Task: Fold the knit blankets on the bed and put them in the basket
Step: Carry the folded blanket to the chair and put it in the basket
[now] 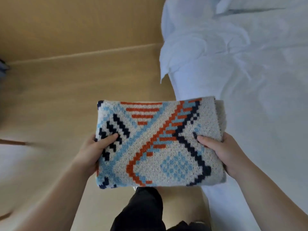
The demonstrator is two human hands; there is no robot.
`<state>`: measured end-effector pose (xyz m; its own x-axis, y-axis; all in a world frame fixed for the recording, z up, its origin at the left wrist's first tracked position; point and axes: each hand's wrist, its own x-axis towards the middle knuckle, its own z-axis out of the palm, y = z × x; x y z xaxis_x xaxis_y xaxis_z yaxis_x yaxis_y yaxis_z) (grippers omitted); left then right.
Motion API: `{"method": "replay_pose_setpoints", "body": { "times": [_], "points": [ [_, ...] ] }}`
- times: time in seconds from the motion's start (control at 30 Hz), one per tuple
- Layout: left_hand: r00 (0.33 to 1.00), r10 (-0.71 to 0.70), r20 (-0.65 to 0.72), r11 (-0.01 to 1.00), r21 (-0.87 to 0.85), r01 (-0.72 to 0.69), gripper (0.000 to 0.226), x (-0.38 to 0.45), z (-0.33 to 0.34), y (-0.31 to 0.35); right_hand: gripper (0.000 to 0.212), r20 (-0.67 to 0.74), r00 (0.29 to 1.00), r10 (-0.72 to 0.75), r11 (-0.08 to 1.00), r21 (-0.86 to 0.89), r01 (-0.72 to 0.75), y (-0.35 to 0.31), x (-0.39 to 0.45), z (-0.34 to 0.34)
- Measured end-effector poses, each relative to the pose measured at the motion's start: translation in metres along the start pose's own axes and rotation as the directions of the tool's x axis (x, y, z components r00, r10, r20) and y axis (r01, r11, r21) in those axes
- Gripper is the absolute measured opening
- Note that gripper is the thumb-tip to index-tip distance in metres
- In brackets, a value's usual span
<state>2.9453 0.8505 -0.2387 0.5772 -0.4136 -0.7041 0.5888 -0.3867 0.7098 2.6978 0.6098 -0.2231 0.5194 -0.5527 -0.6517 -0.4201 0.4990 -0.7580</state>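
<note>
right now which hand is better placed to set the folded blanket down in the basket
Neither clearly: the left hand and right hand each grip one side of the folded blanket, and no basket is in view.

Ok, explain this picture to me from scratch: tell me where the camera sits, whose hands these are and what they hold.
There is no machine here. The camera is worn on a person's head and looks down, so you see their own arms. The left hand and the right hand each grip a side of a folded knit blanket, patterned in cream, orange, light blue and navy, held in the air over a tan floor. On the right is a bed with rumpled white bedding. No basket is in view.
</note>
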Motion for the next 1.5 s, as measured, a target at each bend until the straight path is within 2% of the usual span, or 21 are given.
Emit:
{"method": "replay_pose_setpoints", "body": {
  "times": [0.17, 0.3, 0.4, 0.5, 0.6, 0.7, 0.8, 1.0, 1.13, 1.3, 1.5],
  "points": [
    [0.982, 0.01, -0.188, 0.971, -0.231, -0.054, 0.037, 0.002, -0.148, 0.04, 0.054, 0.21, 0.978, 0.0, 0.981, -0.188, 0.04, -0.076, 0.061, 0.172],
    [0.936, -0.016, -0.352, 0.919, -0.373, -0.125, 0.041, -0.002, -0.24, 0.056, 0.056, 0.395, 0.919, -0.002, 0.942, -0.307, 0.134, -0.122, 0.1, 0.299],
    [0.886, -0.071, -0.458, 0.88, -0.447, -0.161, 0.047, 0.007, -0.294, 0.065, 0.051, 0.535, 0.843, 0.064, 0.913, -0.372, 0.167, -0.146, 0.14, 0.39],
    [0.822, -0.123, -0.556, 0.847, -0.49, -0.205, 0.047, 0.023, -0.338, 0.078, 0.061, 0.619, 0.774, 0.134, 0.889, -0.42, 0.181, -0.165, 0.187, 0.475],
    [0.745, -0.166, -0.646, 0.807, -0.523, -0.273, 0.052, 0.032, -0.375, 0.094, 0.057, 0.709, 0.673, 0.209, 0.855, -0.466, 0.226, -0.189, 0.223, 0.565],
    [0.675, -0.217, -0.705, 0.758, -0.557, -0.339, 0.054, 0.029, -0.409, 0.106, 0.057, 0.767, 0.581, 0.273, 0.806, -0.512, 0.297, -0.21, 0.234, 0.653],
    [0.575, -0.289, -0.766, 0.685, -0.585, -0.435, 0.059, 0.018, -0.445, 0.106, 0.054, 0.808, 0.473, 0.351, 0.757, -0.542, 0.365, -0.219, 0.225, 0.745],
    [0.403, -0.438, -0.804, 0.534, -0.593, -0.603, 0.053, -0.003, -0.542, 0.07, 0.032, 0.842, 0.316, 0.438, 0.681, -0.54, 0.495, -0.182, 0.174, 0.919],
    [0.37, -0.515, -0.773, 0.457, -0.613, -0.644, 0.06, -0.02, -0.632, 0.037, 0.036, 0.824, 0.267, 0.5, 0.644, -0.56, 0.522, -0.133, 0.136, 1.028],
    [0.33, -0.59, -0.737, 0.43, -0.632, -0.644, 0.049, -0.045, -0.751, 0.011, 0.037, 0.793, 0.255, 0.554, 0.615, -0.596, 0.517, -0.081, 0.096, 1.149],
    [0.289, -0.642, -0.71, 0.461, -0.659, -0.594, 0.047, -0.042, -0.893, -0.018, 0.039, 0.755, 0.264, 0.6, 0.592, -0.642, 0.487, -0.008, 0.091, 1.281]
  ]
}}
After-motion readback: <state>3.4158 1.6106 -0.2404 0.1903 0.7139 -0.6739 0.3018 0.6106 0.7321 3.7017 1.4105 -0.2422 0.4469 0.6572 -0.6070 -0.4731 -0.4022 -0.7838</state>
